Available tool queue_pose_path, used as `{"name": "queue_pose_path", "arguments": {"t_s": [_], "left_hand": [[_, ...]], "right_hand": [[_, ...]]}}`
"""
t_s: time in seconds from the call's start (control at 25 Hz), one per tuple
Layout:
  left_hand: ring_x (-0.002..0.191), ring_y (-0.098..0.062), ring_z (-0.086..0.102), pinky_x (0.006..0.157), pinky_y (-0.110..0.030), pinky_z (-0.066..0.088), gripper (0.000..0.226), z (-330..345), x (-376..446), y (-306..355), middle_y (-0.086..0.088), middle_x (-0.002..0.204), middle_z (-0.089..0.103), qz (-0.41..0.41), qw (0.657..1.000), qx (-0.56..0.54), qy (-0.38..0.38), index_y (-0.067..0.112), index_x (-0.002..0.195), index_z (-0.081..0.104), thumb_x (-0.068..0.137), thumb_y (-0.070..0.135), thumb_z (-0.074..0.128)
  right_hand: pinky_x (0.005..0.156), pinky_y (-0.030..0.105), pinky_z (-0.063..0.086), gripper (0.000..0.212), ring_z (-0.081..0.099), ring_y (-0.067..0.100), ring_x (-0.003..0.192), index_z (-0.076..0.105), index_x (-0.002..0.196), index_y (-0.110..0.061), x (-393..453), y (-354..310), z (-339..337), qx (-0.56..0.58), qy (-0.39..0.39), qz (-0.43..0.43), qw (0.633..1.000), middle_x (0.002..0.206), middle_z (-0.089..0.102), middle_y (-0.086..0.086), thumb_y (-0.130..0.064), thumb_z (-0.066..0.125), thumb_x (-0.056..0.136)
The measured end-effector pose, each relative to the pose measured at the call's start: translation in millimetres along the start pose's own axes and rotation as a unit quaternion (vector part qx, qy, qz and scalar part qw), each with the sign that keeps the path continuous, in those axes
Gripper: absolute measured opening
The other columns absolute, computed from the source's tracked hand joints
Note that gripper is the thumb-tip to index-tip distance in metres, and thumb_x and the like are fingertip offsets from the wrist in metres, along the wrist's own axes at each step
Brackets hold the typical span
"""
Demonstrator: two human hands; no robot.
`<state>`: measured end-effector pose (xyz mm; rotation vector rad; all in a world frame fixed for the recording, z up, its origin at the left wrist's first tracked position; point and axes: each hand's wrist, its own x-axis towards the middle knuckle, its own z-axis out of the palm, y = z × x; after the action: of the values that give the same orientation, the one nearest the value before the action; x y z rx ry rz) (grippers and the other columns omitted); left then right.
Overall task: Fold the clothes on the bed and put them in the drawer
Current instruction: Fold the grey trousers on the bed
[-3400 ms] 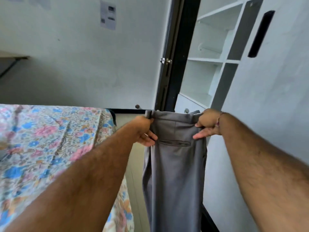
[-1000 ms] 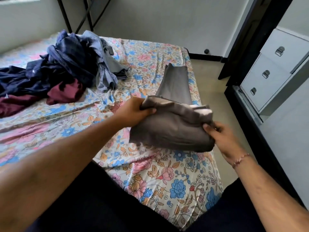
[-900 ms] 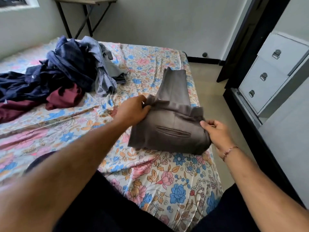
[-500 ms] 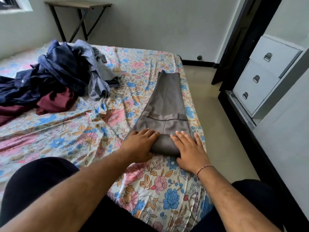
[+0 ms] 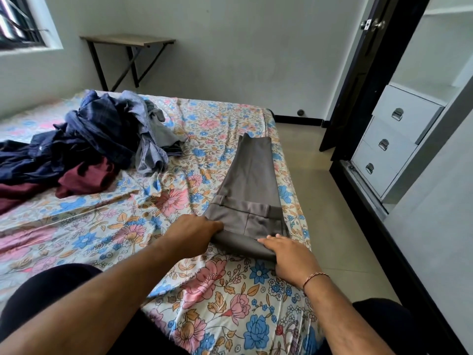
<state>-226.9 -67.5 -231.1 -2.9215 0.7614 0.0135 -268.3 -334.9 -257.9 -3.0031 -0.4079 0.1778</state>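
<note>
Looking down through the head camera, I see the grey trousers (image 5: 249, 196) lying on the right side of the bed (image 5: 122, 226), near its right edge, with the legs running away toward the far end and the waistband end doubled back on top at the near end. My left hand (image 5: 194, 233) has its grip curled onto the near-left corner of the fold, fingertips tucked into the cloth. My right hand (image 5: 289, 254) lies at the near-right corner, fingers fairly straight and resting along the rolled edge; I cannot tell whether the thumb is pinching underneath. A thin bracelet (image 5: 313, 278) sits on that wrist.

Far left on the flowered sheet sits a pile of clothes (image 5: 84, 147), dark blue, maroon and pale grey-blue pieces heaped together, well apart from the trousers. Against the far wall stands a small worktop (image 5: 128, 41) on black folding legs, beside a window at the far left. On the right, across a strip of floor, a white drawer unit (image 5: 391, 142) shows three closed drawers with metal pulls, next to a dark door frame.
</note>
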Motion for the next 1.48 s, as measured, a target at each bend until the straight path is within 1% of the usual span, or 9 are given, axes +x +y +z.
{"name": "queue_pose_path", "arguments": {"t_s": [0.16,0.32,0.48,0.68,0.84,1.08,1.24,1.36,1.48], "left_hand": [[0.076,-0.017,0.062,0.070,-0.031,0.050,0.022,-21,-41,10,0.005,0.094,0.068,-0.006,0.999,0.025,-0.040,0.034,0.121,0.059,0.101,0.026,0.055],[0.082,-0.015,0.067,0.069,-0.028,0.050,0.015,-42,-90,0,0.012,0.087,0.069,0.003,0.993,-0.069,-0.100,0.035,0.101,0.062,0.087,0.036,0.059],[0.070,0.001,0.060,0.061,-0.021,0.044,0.007,-65,-110,-17,0.016,0.076,0.065,0.003,0.971,-0.205,-0.121,0.033,0.084,0.059,0.082,0.031,0.065],[0.081,-0.018,0.067,0.071,-0.036,0.054,0.012,-70,-23,-60,0.005,0.087,0.070,-0.046,0.974,-0.218,0.045,0.025,0.099,0.070,0.087,0.024,0.069],[0.126,-0.030,0.057,0.101,-0.047,0.052,0.056,-51,42,-60,-0.004,0.140,0.060,-0.104,0.980,-0.131,0.106,0.029,0.143,0.056,0.090,0.039,0.069],[0.160,-0.024,0.009,0.128,-0.055,0.015,0.100,52,10,1,-0.001,0.175,0.005,0.086,0.994,-0.009,-0.071,0.035,0.165,0.004,0.088,0.074,0.053],[0.154,-0.021,0.034,0.126,-0.052,0.025,0.073,46,12,-2,0.004,0.167,0.035,0.014,0.999,-0.016,0.033,0.033,0.160,0.031,0.097,0.063,0.053],[0.118,-0.017,0.066,0.109,-0.047,0.050,0.038,16,6,1,0.008,0.136,0.067,0.004,0.999,-0.039,-0.028,0.037,0.136,0.057,0.099,0.047,0.062],[0.085,-0.014,0.064,0.079,-0.033,0.055,0.021,-33,-5,5,0.007,0.097,0.071,0.033,0.990,-0.061,-0.120,0.028,0.115,0.068,0.096,0.038,0.066]], "right_hand": [[0.078,0.018,0.049,0.061,0.060,0.003,0.095,0.053,0.137,-0.049,-27,10,-30,0.104,-0.071,-0.037,0.991,0.120,0.067,-0.014,-0.022,0.068,0.084],[0.060,0.019,0.053,0.052,0.063,0.007,0.071,0.058,0.125,-0.042,-57,3,-59,0.220,-0.190,-0.056,0.955,0.107,0.063,-0.011,-0.015,0.067,0.082],[0.066,0.022,0.054,0.037,0.065,0.005,0.078,0.067,0.111,-0.036,-71,5,-82,0.293,-0.225,-0.094,0.925,0.103,0.069,-0.006,-0.013,0.071,0.083],[0.090,0.038,0.057,0.029,0.070,0.018,0.100,0.070,0.108,-0.031,2,41,-96,0.332,0.027,-0.033,0.942,0.104,0.073,-0.006,-0.022,0.083,0.084],[0.101,0.036,0.050,0.063,0.061,0.022,0.124,0.047,0.144,-0.028,50,36,-75,0.225,0.200,0.069,0.951,0.139,0.062,0.002,-0.029,0.075,0.088],[0.127,0.055,0.007,0.110,0.009,0.021,0.158,-0.002,0.163,-0.037,16,-3,10,-0.102,-0.053,-0.064,0.991,0.172,0.008,-0.004,-0.061,0.070,0.083],[0.123,0.060,0.022,0.098,0.019,0.026,0.157,0.015,0.163,-0.031,22,-10,21,-0.121,0.029,0.014,0.992,0.170,0.021,0.002,-0.023,0.072,0.084],[0.114,0.043,0.044,0.082,0.044,0.025,0.144,0.030,0.158,-0.034,22,-11,5,-0.065,-0.031,-0.004,0.997,0.159,0.043,0.001,-0.013,0.066,0.088],[0.077,0.027,0.056,0.051,0.067,0.012,0.095,0.059,0.126,-0.048,3,-4,-48,0.071,-0.162,-0.057,0.983,0.109,0.068,-0.010,-0.017,0.064,0.086]]}}
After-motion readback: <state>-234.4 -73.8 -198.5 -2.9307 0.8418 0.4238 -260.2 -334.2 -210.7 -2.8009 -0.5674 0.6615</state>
